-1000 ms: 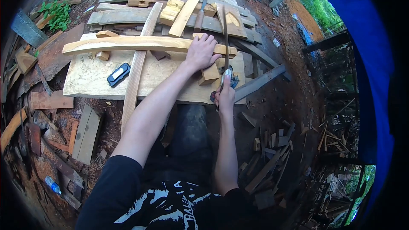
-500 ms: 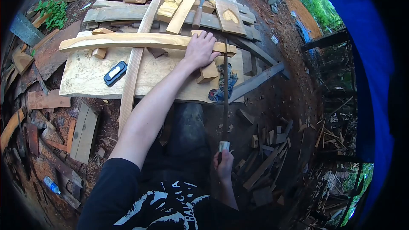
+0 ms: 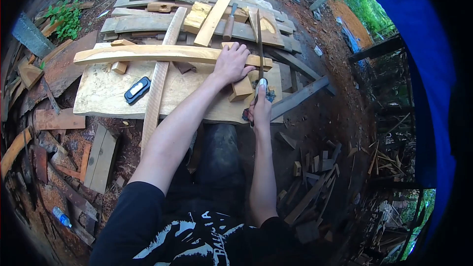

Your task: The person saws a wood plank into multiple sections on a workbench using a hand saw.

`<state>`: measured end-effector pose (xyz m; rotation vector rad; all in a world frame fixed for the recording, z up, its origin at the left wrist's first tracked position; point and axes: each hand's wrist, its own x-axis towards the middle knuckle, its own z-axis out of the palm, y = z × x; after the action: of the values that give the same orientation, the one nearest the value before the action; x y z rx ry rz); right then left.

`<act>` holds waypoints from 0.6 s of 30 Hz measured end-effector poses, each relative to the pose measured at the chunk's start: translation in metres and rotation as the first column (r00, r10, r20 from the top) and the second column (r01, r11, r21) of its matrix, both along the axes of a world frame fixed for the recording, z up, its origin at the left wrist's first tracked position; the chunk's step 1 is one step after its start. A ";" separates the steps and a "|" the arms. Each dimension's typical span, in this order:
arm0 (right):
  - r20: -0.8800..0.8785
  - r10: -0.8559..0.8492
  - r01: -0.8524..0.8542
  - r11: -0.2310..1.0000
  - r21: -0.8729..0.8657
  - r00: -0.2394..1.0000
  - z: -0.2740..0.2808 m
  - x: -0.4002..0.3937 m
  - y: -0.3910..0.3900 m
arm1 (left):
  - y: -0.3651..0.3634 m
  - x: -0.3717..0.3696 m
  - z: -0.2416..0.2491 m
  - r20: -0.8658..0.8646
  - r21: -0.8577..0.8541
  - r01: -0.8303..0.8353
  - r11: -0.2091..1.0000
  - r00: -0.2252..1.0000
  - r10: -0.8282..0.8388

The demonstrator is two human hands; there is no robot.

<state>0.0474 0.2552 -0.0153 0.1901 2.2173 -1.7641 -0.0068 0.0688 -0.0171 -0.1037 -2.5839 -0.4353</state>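
My left hand [image 3: 230, 64] grips the long curved wooden beam [image 3: 162, 53] near its right end, pressing it down with fingers over the top. A squared wooden block [image 3: 241, 90] sits just below that hand. My right hand [image 3: 260, 108] is closed around the pale handle of a handsaw [image 3: 260, 51]. The narrow blade points away from me and crosses the beam close to its right tip, right of my left hand. A rough-sawn strip [image 3: 158, 86] runs under the beam toward me.
The beam lies over a thick pale slab [image 3: 98, 93] with a black case [image 3: 137, 90] on it. Behind are stacked grey planks [image 3: 143, 21], a chisel [image 3: 229, 23] and a board [image 3: 268, 29]. Offcuts [image 3: 315, 167] litter the ground; a blue tarp [image 3: 419, 44] hangs at the right.
My right hand has pushed the handsaw forward, from low near my body up to the slab's edge. The left hand keeps its hold on the beam; the view has shifted slightly.
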 end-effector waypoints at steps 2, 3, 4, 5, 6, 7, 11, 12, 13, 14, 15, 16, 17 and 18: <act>-0.005 0.012 -0.012 1.000 -0.009 1.000 0.001 0.002 0.005 | 0.002 0.001 -0.002 -0.018 0.007 -0.009 1.000 1.000 0.010; -0.004 0.021 -0.021 0.999 -0.028 1.000 0.000 0.008 0.008 | 0.004 0.003 -0.004 -0.010 0.011 -0.005 1.000 1.000 0.005; -0.003 0.019 -0.019 0.999 -0.027 1.000 -0.001 0.016 0.011 | 0.003 0.002 -0.003 -0.016 0.009 -0.023 1.000 1.000 0.023; -0.014 0.027 -0.027 1.000 -0.012 1.000 0.001 0.031 0.017 | 0.004 0.002 -0.003 -0.022 0.011 -0.041 0.999 0.999 0.041; -0.023 0.033 -0.033 0.999 0.005 0.999 0.001 0.049 0.027 | 0.005 0.003 -0.004 -0.021 0.016 -0.038 0.999 0.999 0.038; -0.030 0.061 -0.061 0.998 0.012 0.998 -0.003 0.068 0.040 | 0.005 0.001 -0.003 -0.013 0.024 -0.033 0.999 0.999 0.033; -0.010 0.095 -0.095 0.995 -0.036 0.995 -0.013 0.170 0.103 | 0.005 0.000 -0.003 0.017 0.015 -0.049 0.999 0.999 0.049; 0.017 0.093 -0.092 0.995 -0.033 0.996 -0.009 0.192 0.116 | 0.003 0.001 -0.003 0.021 0.017 -0.052 0.998 0.998 0.052; 0.044 0.087 -0.085 0.996 -0.030 0.995 -0.001 0.206 0.123 | 0.003 0.001 -0.002 0.032 0.017 -0.036 0.999 0.999 0.036; 0.048 0.084 -0.083 0.996 -0.028 0.995 0.003 0.208 0.124 | 0.003 0.000 -0.003 0.041 0.017 -0.018 1.000 0.999 0.017; 0.055 0.080 -0.080 0.997 -0.013 0.995 0.007 0.210 0.124 | 0.005 0.000 -0.005 0.044 0.018 -0.013 1.000 0.999 0.012; 0.059 0.076 -0.076 0.997 0.000 0.995 0.008 0.212 0.124 | 0.005 0.001 -0.005 0.019 0.024 -0.005 1.000 1.000 0.004; 0.050 0.077 -0.077 0.997 -0.005 0.996 0.007 0.205 0.121 | 0.003 -0.001 -0.004 -0.014 0.027 -0.003 1.000 1.000 0.004; 0.028 0.082 -0.082 0.996 0.020 0.996 0.006 0.193 0.116 | 0.001 -0.002 -0.001 -0.019 0.024 -0.008 1.000 1.000 0.009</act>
<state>0.2408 0.3708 -0.0094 0.1252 2.1932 -1.6853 -0.0093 0.0702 -0.0185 -0.0881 -2.5589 -0.4591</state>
